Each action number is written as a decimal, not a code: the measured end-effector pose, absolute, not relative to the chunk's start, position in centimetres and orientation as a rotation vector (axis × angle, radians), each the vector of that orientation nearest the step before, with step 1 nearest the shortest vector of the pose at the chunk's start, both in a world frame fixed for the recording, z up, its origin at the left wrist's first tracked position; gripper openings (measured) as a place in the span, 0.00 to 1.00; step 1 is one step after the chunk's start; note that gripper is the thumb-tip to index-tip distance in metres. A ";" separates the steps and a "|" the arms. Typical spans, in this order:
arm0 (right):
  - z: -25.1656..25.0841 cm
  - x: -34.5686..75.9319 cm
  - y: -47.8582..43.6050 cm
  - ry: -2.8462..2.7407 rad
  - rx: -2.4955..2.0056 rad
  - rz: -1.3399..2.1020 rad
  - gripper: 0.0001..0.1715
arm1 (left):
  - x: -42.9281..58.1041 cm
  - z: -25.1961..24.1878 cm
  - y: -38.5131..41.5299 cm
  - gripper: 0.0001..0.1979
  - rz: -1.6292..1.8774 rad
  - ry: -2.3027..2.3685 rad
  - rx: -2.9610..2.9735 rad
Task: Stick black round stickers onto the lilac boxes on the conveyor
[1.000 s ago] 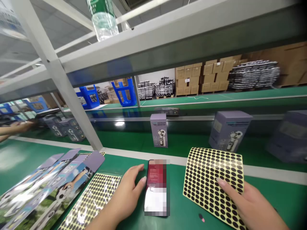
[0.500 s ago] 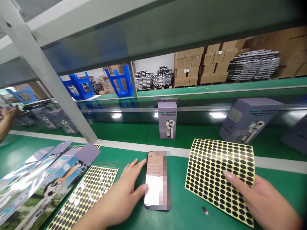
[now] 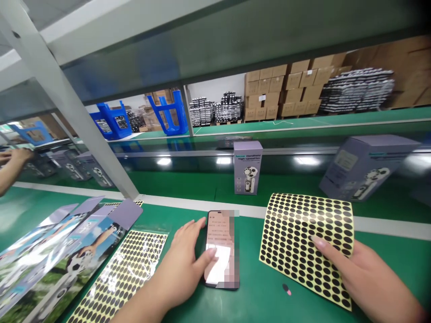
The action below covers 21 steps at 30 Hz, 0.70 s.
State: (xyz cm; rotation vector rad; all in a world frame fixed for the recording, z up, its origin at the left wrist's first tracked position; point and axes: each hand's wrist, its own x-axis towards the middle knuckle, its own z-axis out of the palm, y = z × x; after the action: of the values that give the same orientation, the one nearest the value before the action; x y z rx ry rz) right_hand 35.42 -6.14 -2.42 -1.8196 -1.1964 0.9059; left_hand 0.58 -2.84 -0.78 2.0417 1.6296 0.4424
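My left hand (image 3: 183,264) rests at the left side of a smartphone (image 3: 218,264) lying face up on the green bench. Its fingers are stretched out along the phone's edge, and the thumb reaches over the lit screen. Pinched in my right hand (image 3: 367,273) is a yellow sheet of black round stickers (image 3: 303,237), thumb on top, other fingers hidden behind it. The sheet bends at its upper edge. Below it lie a small black dot and a pink one (image 3: 287,289). Left of my left hand is another sticker sheet (image 3: 124,269) in clear plastic.
Flattened printed cartons (image 3: 74,264) lie at the left. Behind a pale rail, purple fan boxes (image 3: 247,172) stand on a green belt (image 3: 188,184). A slanted metal post (image 3: 81,112) rises at left. Another person's hands (image 3: 15,159) show at far left.
The fan boxes on the belt have shifted to the right. My left thumb has moved slightly up and further over the phone's screen. My right hand keeps hold of the sticker sheet.
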 end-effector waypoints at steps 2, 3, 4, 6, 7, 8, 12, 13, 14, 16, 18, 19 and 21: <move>-2.4 35.5 -6.2 -1.179 -1.780 1.042 0.27 | 0.4 -0.7 -2.6 0.27 0.493 1.628 1.995; -2.4 35.6 -6.2 -1.163 -1.763 1.065 0.27 | 0.2 -0.7 -2.5 0.26 0.513 1.623 1.974; -2.4 35.6 -6.2 -1.151 -1.751 1.078 0.28 | 0.2 -0.6 -2.4 0.25 0.528 1.617 1.958; -2.3 35.5 -6.3 -1.139 -1.722 1.098 0.28 | 0.1 -0.6 -2.3 0.26 0.539 1.610 1.937; -2.2 35.4 -6.3 -1.136 -1.712 1.103 0.28 | 0.2 -0.5 -2.3 0.26 0.537 1.609 1.930; -2.2 35.3 -6.4 -1.133 -1.703 1.104 0.29 | 0.4 -0.5 -2.3 0.27 0.537 1.617 1.925; -2.0 35.1 -6.4 -1.134 -1.707 1.083 0.29 | 1.6 -0.7 -2.3 0.29 0.600 1.707 1.955; -2.0 35.1 -6.3 -1.144 -1.722 1.062 0.29 | 1.9 -0.8 -2.3 0.29 0.621 1.723 1.977; -2.0 35.1 -6.3 -1.158 -1.741 1.040 0.28 | 2.2 -0.9 -2.2 0.29 0.637 1.729 1.997; -2.1 35.1 -6.3 -1.176 -1.772 1.015 0.28 | 2.4 -1.0 -2.1 0.29 0.652 1.721 2.017; -2.1 35.1 -6.3 -1.178 -1.771 1.020 0.29 | 2.1 -0.9 -1.9 0.28 0.657 1.704 1.988; -2.1 35.1 -6.3 -1.181 -1.769 1.026 0.30 | 1.9 -0.9 -1.9 0.27 0.653 1.696 1.955; -2.0 34.9 -6.3 -1.195 -1.786 0.966 0.31 | 1.1 -0.5 -1.8 0.26 0.625 1.666 1.885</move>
State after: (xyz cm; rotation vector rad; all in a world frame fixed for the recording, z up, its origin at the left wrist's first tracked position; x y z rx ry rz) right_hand 34.87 -6.28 -2.03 -1.7857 -1.1945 0.9657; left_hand 1.12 -1.83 -0.54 1.8849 1.6661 0.6253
